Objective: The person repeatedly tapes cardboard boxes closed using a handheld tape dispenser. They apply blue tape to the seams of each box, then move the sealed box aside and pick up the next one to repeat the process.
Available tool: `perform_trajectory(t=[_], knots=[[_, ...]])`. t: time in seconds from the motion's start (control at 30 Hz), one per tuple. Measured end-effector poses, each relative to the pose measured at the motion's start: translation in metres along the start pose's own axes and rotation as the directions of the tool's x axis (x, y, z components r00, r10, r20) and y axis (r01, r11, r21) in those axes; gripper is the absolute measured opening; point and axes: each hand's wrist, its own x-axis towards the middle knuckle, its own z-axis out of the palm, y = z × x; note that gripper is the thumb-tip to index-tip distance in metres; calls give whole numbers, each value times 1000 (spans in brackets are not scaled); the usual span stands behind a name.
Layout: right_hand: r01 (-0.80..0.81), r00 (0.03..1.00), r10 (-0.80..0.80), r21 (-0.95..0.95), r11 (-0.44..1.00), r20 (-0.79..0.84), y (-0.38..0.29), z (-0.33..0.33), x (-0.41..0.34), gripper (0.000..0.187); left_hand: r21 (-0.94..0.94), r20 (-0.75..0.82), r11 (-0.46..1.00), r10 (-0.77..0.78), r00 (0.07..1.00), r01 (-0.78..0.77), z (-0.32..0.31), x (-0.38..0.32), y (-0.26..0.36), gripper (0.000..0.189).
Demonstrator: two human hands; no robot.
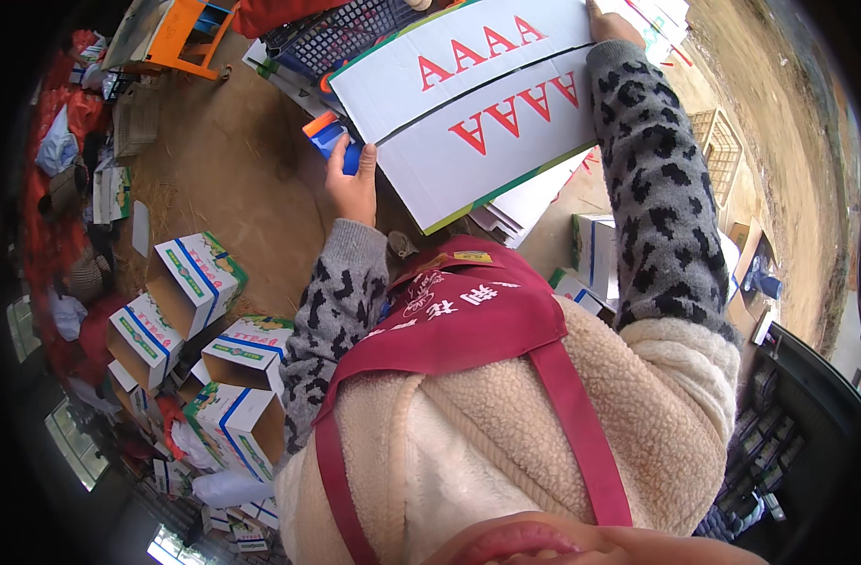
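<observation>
A white cardboard carton (501, 148) with red printed letters and green edging lies before me, its two top flaps meeting at a narrow dark gap. At its left end, my left hand (352, 189) grips a blue and orange tool (329, 141), apparently a hand-held tape dispenser. The thumb of that hand is beside the carton's corner. My right hand (617, 27) is on the carton's far right end, with its fingers partly cut off by the picture's top edge. Under the carton, white cardboard sheets (518, 212) stick out.
Several open cartons (201, 275) stand on the floor at left. A dark plastic crate (338, 39) is just beyond the carton. An orange-framed stand (190, 42) is at the upper left. Another carton (596, 247) stands under my right arm, and a beige crate (721, 152) lies farther right.
</observation>
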Motion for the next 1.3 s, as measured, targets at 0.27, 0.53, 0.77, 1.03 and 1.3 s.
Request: perform_trajectory(t=[0.27, 0.53, 0.77, 1.03, 1.3], knots=[[27, 995, -21, 65, 997, -101, 18, 3, -43, 77, 498, 63, 801, 349, 935, -332, -4, 35, -7, 69], [642, 620, -699, -283, 713, -355, -26, 22, -102, 70, 515, 49, 803, 321, 946, -299, 4, 38, 0, 60], [809, 534, -839, -222, 544, -107, -69, 49, -161, 68, 494, 81, 830, 250, 965, -256, -11, 46, 23, 54], [822, 563, -821, -39, 569, -99, -74, 39, -168, 63, -382, 550, 910, 366, 750, -164, -38, 44, 145, 67], [807, 562, -797, 356, 471, -220, -62, 33, -156, 55, -254, 757, 966, 235, 610, -56, 24, 73, 98, 65]])
